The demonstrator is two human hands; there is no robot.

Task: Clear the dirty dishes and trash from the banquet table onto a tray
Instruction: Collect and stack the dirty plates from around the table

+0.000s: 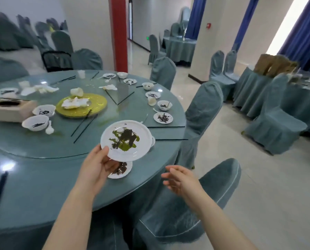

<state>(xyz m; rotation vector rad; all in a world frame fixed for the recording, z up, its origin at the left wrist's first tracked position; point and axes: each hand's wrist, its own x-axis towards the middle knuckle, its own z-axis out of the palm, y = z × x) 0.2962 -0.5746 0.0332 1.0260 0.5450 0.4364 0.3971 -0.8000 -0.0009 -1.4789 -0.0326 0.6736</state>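
White plate smeared dark brown and olive green. Teal cloth on table and chairs. Gold platter. Black chopsticks. Red pillar. Blue curtains.

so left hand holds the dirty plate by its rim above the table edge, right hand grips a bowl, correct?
Not quite. The head view shows the right hand open and holding nothing, hovering over the chair. The rest stands: the left hand holds the dirty plate by its rim above the table edge.
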